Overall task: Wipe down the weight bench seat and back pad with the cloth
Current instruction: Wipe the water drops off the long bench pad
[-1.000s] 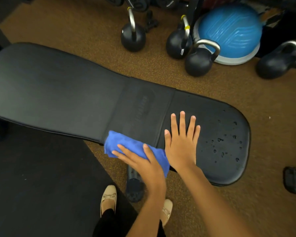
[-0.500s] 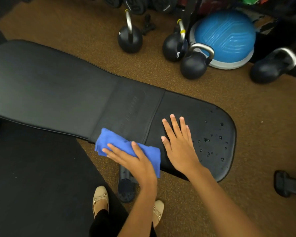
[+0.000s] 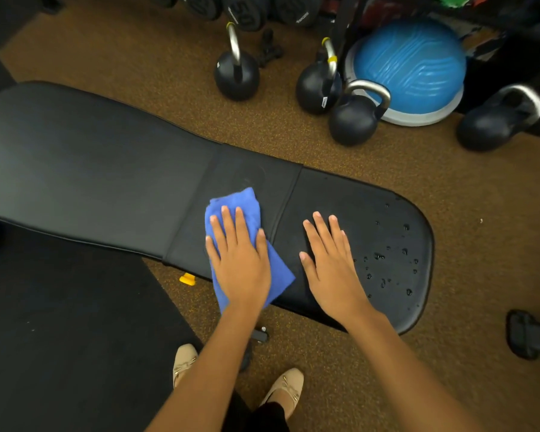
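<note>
A black weight bench lies flat across the view, its long back pad (image 3: 91, 169) on the left and its rounded seat (image 3: 371, 207) on the right. A folded blue cloth (image 3: 240, 204) lies on the middle panel between them. My left hand (image 3: 239, 260) presses flat on the cloth with straight fingers. Flat on the seat just right of the seam rests my right hand (image 3: 331, 263), holding nothing. Water droplets (image 3: 390, 260) dot the seat's right end, beyond my right fingers.
Several black kettlebells (image 3: 356, 116) and a blue balance dome (image 3: 412, 67) stand on the brown floor behind the bench. Dumbbells line the top edge. A black mat (image 3: 60, 322) lies at lower left, a black bench foot (image 3: 527, 335) at right. My shoes (image 3: 284, 388) are below.
My left hand has slid the cloth from the bench's near edge up onto the middle panel and now points straight ahead. My right hand stays on the seat.
</note>
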Tool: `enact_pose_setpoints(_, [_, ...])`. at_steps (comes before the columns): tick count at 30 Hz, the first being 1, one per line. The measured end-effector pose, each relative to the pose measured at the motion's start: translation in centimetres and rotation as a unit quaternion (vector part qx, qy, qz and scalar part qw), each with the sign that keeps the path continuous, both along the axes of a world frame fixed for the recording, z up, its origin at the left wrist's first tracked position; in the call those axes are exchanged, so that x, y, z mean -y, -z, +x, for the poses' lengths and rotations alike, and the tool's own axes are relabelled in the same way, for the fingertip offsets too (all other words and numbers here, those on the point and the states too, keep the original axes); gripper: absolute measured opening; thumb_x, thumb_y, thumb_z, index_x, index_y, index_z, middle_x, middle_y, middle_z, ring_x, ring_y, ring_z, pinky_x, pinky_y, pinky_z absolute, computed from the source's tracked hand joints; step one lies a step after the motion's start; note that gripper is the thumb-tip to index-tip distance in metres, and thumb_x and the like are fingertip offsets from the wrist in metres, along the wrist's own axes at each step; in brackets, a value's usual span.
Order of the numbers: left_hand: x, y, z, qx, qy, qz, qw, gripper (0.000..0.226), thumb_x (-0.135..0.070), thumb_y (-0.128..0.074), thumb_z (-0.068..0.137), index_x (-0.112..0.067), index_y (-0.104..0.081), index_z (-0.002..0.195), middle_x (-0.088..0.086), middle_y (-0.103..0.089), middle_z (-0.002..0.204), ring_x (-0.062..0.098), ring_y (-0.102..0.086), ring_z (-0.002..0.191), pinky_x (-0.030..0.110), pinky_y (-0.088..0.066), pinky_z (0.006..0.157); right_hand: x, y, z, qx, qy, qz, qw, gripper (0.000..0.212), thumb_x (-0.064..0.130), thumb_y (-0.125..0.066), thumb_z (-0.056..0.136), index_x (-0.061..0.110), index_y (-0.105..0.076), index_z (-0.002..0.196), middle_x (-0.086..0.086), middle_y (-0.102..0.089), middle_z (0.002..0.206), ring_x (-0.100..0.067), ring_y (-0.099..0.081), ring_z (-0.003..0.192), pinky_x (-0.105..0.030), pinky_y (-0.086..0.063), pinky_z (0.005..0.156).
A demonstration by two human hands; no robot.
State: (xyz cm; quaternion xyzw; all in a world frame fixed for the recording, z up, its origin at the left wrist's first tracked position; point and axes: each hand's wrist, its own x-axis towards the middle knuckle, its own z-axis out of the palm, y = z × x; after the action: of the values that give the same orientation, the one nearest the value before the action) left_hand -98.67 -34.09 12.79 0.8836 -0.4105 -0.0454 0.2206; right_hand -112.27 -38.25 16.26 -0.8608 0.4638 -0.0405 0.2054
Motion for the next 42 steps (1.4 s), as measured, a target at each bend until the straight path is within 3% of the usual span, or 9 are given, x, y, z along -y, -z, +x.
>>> enact_pose_setpoints(4, [3.3,-0.6,0.3,0.014,0.101,0.044,0.994,0.06,-0.043,-0.019,0.095,-0.011,-0.038,0.141,0.01,-0.033,0.149,0.034,-0.024,0.139,0.048,-0.021,0.11,-0.2,0.3,0.2,-0.002,0.009,-0.016,1.0,0.058,0.038,-0.012,0.095,0.016,-0.016,0.148,0.001,-0.003,0.157,-0.016,0.011,0.143,-0.025,0.014,0.113])
enact_pose_setpoints(9, [0.8,-0.7,-0.6,0.055,0.249,0.053,0.966,0.054,-0.042,-0.011,0.101,-0.018,-0.038,0.141,0.005,-0.037,0.147,0.028,-0.029,0.137,0.046,-0.024,0.11,-0.4,0.2,0.3,-0.004,0.026,-0.025,0.999,0.056,0.035,-0.015,0.096,0.014,-0.021,0.147,-0.002,-0.012,0.156,-0.017,0.005,0.143,-0.029,0.006,0.115])
enact_pose_setpoints(13, [1.3,-1.0,1.5,0.03,0.216,0.064,0.974,0.054,-0.043,-0.016,0.098,-0.019,-0.032,0.144,0.003,-0.029,0.151,0.025,-0.018,0.141,0.046,-0.018,0.111,-0.4,0.3,0.4,-0.014,0.033,-0.034,0.999,0.054,0.034,-0.018,0.097,0.016,-0.019,0.147,-0.002,-0.012,0.156,-0.018,0.003,0.144,-0.031,0.004,0.115])
enact_pose_setpoints(18, [6.3,-1.6,2.3,-0.002,0.175,0.127,0.976,0.052,-0.039,-0.021,0.101,-0.024,-0.009,0.149,-0.001,-0.003,0.157,0.025,0.007,0.144,0.042,0.0,0.114,-0.5,0.1,0.6,-0.014,0.039,-0.029,0.999,0.055,0.034,-0.017,0.096,0.015,-0.02,0.148,-0.002,-0.01,0.157,-0.018,0.006,0.144,-0.031,0.007,0.115])
enact_pose_setpoints(23, [4.0,-1.1,1.8,0.035,0.296,0.055,0.953,0.051,-0.039,-0.024,0.096,-0.02,-0.037,0.142,0.006,-0.033,0.15,0.033,-0.021,0.139,0.048,-0.021,0.11,-0.2,0.1,0.6,0.012,0.045,-0.013,0.999,0.056,0.036,-0.019,0.094,0.017,-0.023,0.147,0.001,-0.012,0.156,-0.014,0.006,0.143,-0.023,0.012,0.113])
enact_pose_setpoints(26, [2.2,-0.7,3.3,0.045,0.32,0.061,0.944,0.052,-0.044,-0.018,0.098,-0.025,-0.034,0.144,0.0,-0.028,0.152,0.025,-0.015,0.141,0.041,-0.012,0.112,0.0,-0.2,0.5,0.028,0.044,0.0,0.999,0.054,0.036,-0.024,0.095,0.019,-0.024,0.146,0.003,-0.01,0.156,-0.01,0.009,0.142,-0.022,0.012,0.112])
enact_pose_setpoints(34, [8.8,-1.7,2.5,0.006,0.221,0.122,0.968,0.051,-0.039,-0.022,0.101,-0.027,-0.01,0.149,-0.002,-0.002,0.158,0.026,0.008,0.143,0.042,0.004,0.114,-0.1,-0.1,0.4,0.033,0.039,0.003,0.999,0.053,0.032,-0.029,0.097,0.02,-0.02,0.147,0.005,-0.008,0.157,-0.009,0.013,0.142,-0.02,0.016,0.111])
enact_pose_setpoints(39, [6.1,-1.2,3.2,0.036,0.332,0.056,0.941,0.058,-0.047,-0.004,0.098,-0.024,-0.03,0.145,0.002,-0.023,0.154,0.028,-0.01,0.142,0.044,-0.009,0.112,-0.1,-0.1,0.4,0.04,0.045,0.004,0.998,0.055,0.037,-0.023,0.094,0.019,-0.024,0.146,0.004,-0.012,0.156,-0.01,0.009,0.143,-0.022,0.011,0.113])
enact_pose_setpoints(42, [5.7,-0.7,4.2,0.065,0.36,0.056,0.929,0.053,-0.042,-0.009,0.1,-0.026,-0.036,0.142,0.001,-0.031,0.151,0.028,-0.018,0.141,0.045,-0.016,0.11,-0.1,-0.1,0.5,0.04,0.049,0.005,0.998,0.055,0.037,-0.023,0.094,0.02,-0.024,0.146,0.004,-0.012,0.156,-0.01,0.008,0.143,-0.025,0.009,0.113])
